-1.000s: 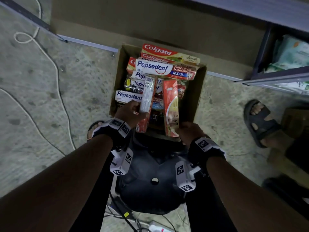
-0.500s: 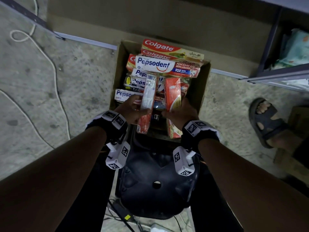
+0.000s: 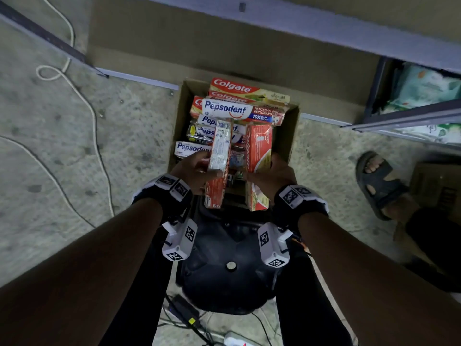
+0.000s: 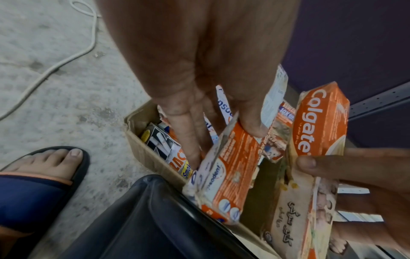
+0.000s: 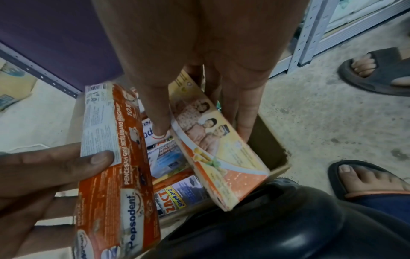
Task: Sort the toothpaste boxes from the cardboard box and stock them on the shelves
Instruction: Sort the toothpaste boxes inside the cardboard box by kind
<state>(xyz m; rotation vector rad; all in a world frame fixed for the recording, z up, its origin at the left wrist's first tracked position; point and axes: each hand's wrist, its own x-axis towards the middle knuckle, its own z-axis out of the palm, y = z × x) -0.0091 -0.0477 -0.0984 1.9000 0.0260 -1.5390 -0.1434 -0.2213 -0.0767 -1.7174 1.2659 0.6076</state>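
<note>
An open cardboard box (image 3: pixel 289 136) on the floor holds several Colgate and Pepsodent toothpaste boxes, a white Pepsodent box (image 3: pixel 239 111) lying on top. My left hand (image 3: pixel 197 173) grips an orange Pepsodent box (image 3: pixel 219 156) (image 4: pixel 230 168) (image 5: pixel 115 168) lengthwise above the carton's near edge, thumb across its top. My right hand (image 3: pixel 272 176) grips a red and yellow Colgate box (image 3: pixel 258 156) (image 4: pixel 317 126) (image 5: pixel 213 140) beside it, thumb on one side, fingers on the other. Both held boxes are lifted clear of the pile.
A black stool seat (image 3: pixel 229 265) sits between my legs, just before the carton. Metal shelving (image 3: pixel 409 113) with packaged goods stands at the right. Another person's sandalled foot (image 3: pixel 376 181) rests on the floor at right. White cables (image 3: pixel 82 101) trail across the concrete at left.
My right hand moved up the Colgate box, took hold around its middle and raised it. The left hand kept holding the Pepsodent box, lifting it slightly.
</note>
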